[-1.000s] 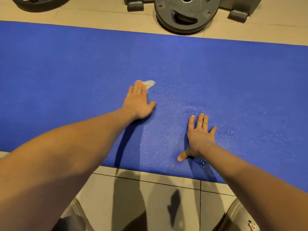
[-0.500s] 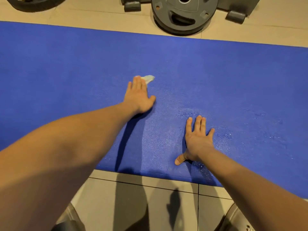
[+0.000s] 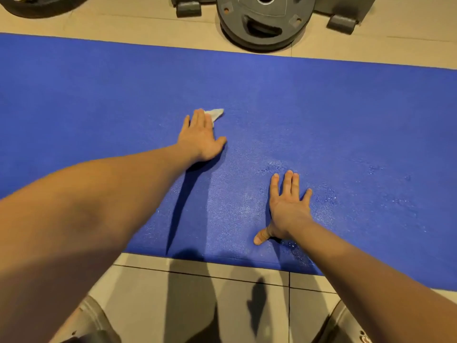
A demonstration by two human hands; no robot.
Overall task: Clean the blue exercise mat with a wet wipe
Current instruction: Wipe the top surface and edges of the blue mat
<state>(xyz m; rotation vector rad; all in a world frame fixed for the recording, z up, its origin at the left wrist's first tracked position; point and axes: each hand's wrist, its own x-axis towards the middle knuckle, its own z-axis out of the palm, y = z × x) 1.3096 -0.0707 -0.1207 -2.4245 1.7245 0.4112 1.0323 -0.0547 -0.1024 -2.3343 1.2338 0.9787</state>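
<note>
Blue exercise mat [image 3: 346,115], left hand [image 3: 200,137] pressing wet wipe [image 3: 216,113], right hand [image 3: 288,209] flat

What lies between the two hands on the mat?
Nothing but bare mat, with a damp sheen, separates the left hand from the right hand in the head view.

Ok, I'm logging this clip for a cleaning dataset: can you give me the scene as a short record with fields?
mat: blue exercise mat flat on tiled floor, wet sheen mid-mat
left: left hand flat, pressing the wipe down
wipe: wet wipe mostly covered, one corner showing
right: right hand flat on mat, fingers spread, holding nothing
beyond: weight plate on floor past far edge
</note>
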